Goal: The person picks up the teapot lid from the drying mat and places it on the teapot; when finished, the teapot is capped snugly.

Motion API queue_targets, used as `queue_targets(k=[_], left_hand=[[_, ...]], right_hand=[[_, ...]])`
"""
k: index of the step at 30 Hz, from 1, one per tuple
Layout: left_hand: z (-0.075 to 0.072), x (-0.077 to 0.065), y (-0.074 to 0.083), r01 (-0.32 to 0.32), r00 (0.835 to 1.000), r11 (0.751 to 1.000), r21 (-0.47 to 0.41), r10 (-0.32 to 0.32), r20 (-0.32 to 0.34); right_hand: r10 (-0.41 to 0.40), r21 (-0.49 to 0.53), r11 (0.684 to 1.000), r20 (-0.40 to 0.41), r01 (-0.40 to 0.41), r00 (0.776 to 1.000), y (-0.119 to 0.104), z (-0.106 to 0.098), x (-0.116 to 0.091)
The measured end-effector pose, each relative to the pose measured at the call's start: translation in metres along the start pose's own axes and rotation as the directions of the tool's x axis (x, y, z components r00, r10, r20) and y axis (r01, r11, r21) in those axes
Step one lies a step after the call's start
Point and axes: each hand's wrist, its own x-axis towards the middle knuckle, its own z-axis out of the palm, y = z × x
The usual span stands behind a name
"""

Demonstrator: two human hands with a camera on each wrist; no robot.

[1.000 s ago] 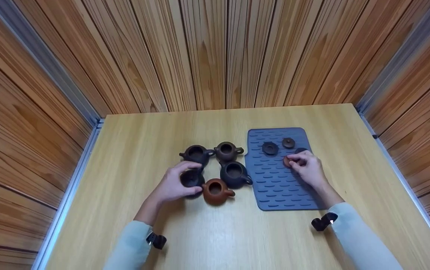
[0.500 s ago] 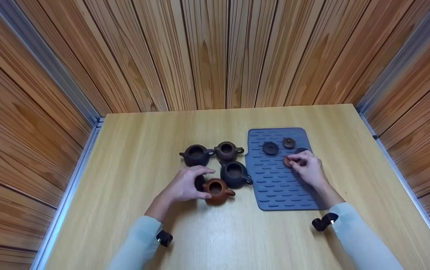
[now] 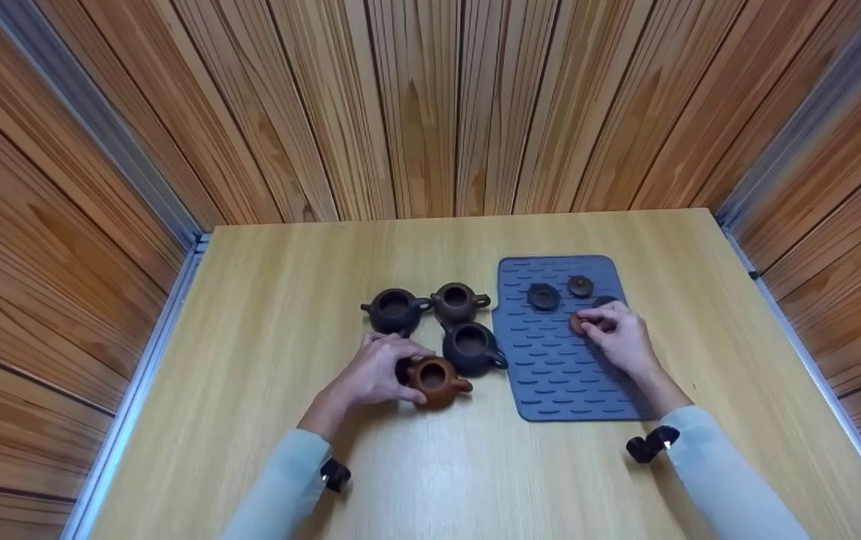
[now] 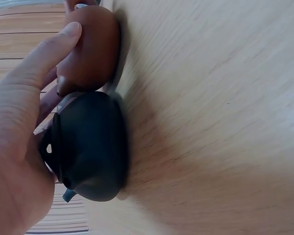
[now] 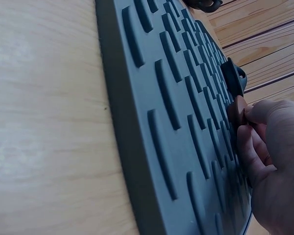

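Note:
My left hand grips a reddish-brown teapot, its thumb on the near side and fingers across the far side. In the left wrist view that teapot stands uncovered beside a lidded black teapot under my palm. From the head view the black teapot is mostly hidden. On the right, my right hand pinches a reddish-brown teapot lid at the grey mat. The right wrist view shows this lid tilted between thumb and fingers, close to a dark lid.
Beyond my left hand stand uncovered dark teapots: one at the back left, a smaller brown one and one beside the mat. Two more lids, a dark one and a brown one, lie on the mat. Wood-panelled walls enclose the table.
My left hand has moved right from the black teapot to the reddish-brown teapot and closed around it. My right hand stays in place with the lid.

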Motion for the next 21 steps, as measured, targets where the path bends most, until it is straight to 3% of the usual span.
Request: queue_targets(k=[7,21], left_hand=[[0.0007,0.0009,-0.0004,-0.004,1.0,1.0,-0.007,0.004,-0.005],[-0.0001,-0.0005,-0.0007,0.002,1.0,0.999,-0.033,-0.001,0.013]], right_hand=[[0.013,-0.002,1.0,0.016,-0.013,1.0,-0.0012,-0.0006,-0.0004],[-0.046,0.021,0.999,0.019,0.046,0.999,-0.0099,0.0042,-0.0018]])
